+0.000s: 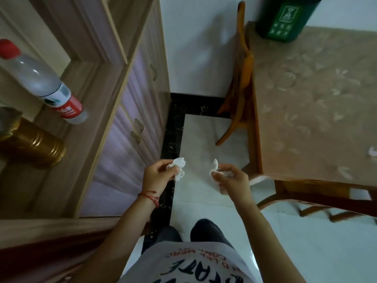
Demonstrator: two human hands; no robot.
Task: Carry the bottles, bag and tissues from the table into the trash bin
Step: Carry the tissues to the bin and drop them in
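At the far left a clear bottle (43,79) with a red cap and red label is seen standing on a wooden cabinet (98,111), with a gold jar (33,142) just beside it, nearer the camera. The cabinet's pale drawer fronts are seen running down to a tiled floor (206,137) edged in black. Over that floor the left hand (156,175) is held out, a red cord (150,197) tied at its wrist, and a crumpled white tissue (177,167) is pinched between its thumb and fingertips. Near it, but apart, the right hand (231,179) is held at about the same height, and a second tissue (217,172) is gripped in its curled fingers. Right of the hands a table (314,103) under a beige patterned cloth is seen, with a wooden chair (237,82) pushed against its left edge. A green bin (282,19) is seen at the table's far corner, well apart from both tissues.
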